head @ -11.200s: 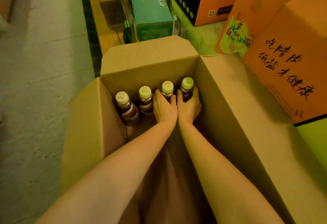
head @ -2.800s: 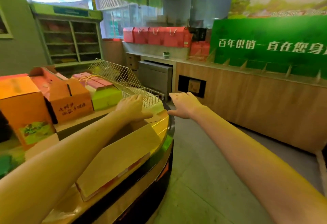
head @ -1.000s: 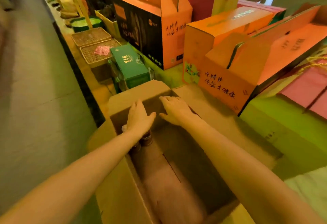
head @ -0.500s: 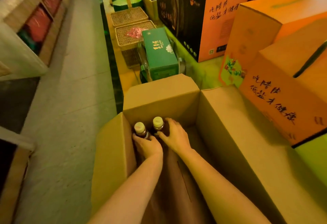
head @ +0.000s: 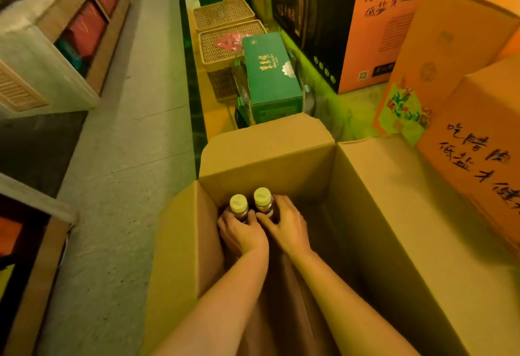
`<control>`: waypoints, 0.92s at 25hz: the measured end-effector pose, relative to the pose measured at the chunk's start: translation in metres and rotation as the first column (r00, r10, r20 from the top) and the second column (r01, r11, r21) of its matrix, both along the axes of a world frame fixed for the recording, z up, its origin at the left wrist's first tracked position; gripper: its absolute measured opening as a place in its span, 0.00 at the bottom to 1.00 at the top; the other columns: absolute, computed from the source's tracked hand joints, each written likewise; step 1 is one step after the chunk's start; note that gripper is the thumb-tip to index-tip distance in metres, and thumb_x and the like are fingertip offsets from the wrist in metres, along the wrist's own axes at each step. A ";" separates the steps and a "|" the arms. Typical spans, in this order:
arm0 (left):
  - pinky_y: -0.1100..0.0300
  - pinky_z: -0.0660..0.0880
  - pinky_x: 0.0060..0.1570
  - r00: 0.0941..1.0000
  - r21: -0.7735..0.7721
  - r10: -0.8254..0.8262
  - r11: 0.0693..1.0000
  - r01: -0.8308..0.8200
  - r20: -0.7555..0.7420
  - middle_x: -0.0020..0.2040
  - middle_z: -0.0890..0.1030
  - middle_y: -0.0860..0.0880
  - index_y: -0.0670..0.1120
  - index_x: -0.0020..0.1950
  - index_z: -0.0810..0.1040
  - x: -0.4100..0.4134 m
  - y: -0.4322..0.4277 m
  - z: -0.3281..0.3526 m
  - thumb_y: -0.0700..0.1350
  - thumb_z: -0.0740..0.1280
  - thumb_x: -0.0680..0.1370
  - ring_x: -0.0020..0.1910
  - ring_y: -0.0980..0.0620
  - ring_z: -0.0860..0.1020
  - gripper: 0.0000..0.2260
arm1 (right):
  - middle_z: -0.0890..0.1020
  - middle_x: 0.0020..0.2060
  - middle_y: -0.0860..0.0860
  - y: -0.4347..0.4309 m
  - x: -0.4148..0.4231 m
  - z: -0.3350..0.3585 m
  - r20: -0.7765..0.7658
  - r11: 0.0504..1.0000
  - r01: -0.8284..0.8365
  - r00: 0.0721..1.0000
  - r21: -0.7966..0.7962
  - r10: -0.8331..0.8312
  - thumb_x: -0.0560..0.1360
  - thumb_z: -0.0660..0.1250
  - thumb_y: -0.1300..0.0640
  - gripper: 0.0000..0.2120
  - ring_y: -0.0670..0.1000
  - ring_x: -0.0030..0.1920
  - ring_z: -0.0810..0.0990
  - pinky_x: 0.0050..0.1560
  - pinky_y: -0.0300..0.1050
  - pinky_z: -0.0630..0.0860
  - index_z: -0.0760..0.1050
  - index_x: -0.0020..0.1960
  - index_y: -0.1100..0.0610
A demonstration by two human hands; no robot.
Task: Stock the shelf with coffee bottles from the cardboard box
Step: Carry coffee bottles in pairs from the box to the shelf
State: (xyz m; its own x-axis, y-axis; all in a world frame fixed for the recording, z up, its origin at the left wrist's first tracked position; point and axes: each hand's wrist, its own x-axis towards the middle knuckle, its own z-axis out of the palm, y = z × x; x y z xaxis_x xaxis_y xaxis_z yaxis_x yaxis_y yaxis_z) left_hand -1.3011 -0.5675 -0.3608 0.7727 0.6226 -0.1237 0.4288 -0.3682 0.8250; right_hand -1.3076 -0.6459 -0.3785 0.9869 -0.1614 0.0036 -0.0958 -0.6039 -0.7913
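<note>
Reaching inside the cardboard box [head: 267,171]. Gripping one coffee bottle [head: 238,204] with left hand [head: 242,234]; clasping neighbouring bottle [head: 263,198] with right hand [head: 287,229].

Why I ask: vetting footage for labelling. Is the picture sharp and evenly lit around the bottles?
Head view: yellow-green cast throughout; two brown cream-capped coffee bottles, left hand and right hand sharp; inside of open brown cardboard box shadowed; wide-angle distortion bends the edges.

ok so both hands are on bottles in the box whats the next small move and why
Probably lift both bottles straight up. The left hand grips the left coffee bottle, the right hand the right coffee bottle; both stand upright in the far left corner of the cardboard box, near its walls.
</note>
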 end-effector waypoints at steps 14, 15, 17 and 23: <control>0.56 0.69 0.56 0.868 -0.173 -0.452 0.856 0.487 0.204 0.58 0.79 0.47 0.46 0.60 0.76 -0.022 0.021 0.131 0.49 0.71 0.73 0.60 0.48 0.75 0.18 | 0.83 0.48 0.49 -0.025 -0.025 0.136 0.402 0.974 0.222 0.896 -0.035 -0.190 0.70 0.73 0.50 0.15 0.48 0.47 0.81 0.45 0.43 0.78 0.78 0.54 0.54; 0.55 0.70 0.57 0.838 -0.187 -0.484 0.826 0.532 0.251 0.56 0.79 0.48 0.46 0.59 0.77 -0.020 0.028 0.148 0.50 0.71 0.72 0.59 0.48 0.75 0.18 | 0.83 0.48 0.49 -0.022 -0.023 0.156 0.432 0.975 0.221 0.881 -0.016 -0.193 0.70 0.73 0.51 0.16 0.47 0.47 0.81 0.44 0.42 0.78 0.78 0.55 0.54; 0.55 0.73 0.56 0.775 -0.210 -0.515 0.766 0.608 0.368 0.51 0.80 0.50 0.46 0.56 0.78 -0.016 0.049 0.185 0.48 0.72 0.71 0.53 0.52 0.77 0.15 | 0.84 0.48 0.49 -0.010 -0.018 0.199 0.479 0.979 0.204 0.860 0.000 -0.179 0.70 0.73 0.52 0.17 0.44 0.45 0.79 0.43 0.35 0.75 0.79 0.56 0.55; 0.57 0.75 0.51 0.697 -0.186 -0.460 0.746 0.639 0.550 0.46 0.82 0.51 0.51 0.49 0.80 0.010 0.144 0.273 0.46 0.72 0.71 0.50 0.53 0.79 0.08 | 0.81 0.38 0.44 0.071 0.007 0.299 0.537 0.995 0.099 0.838 0.025 -0.097 0.71 0.72 0.52 0.11 0.38 0.37 0.78 0.39 0.32 0.73 0.81 0.51 0.55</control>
State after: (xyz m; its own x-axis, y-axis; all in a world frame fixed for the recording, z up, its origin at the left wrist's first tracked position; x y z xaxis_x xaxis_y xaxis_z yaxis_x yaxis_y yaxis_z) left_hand -1.2907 -0.4231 -0.0882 0.9768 0.0495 0.2083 -0.2043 -0.0754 0.9760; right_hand -1.3007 -0.5745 -0.0800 0.8089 -0.2562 0.5291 0.2843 -0.6173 -0.7336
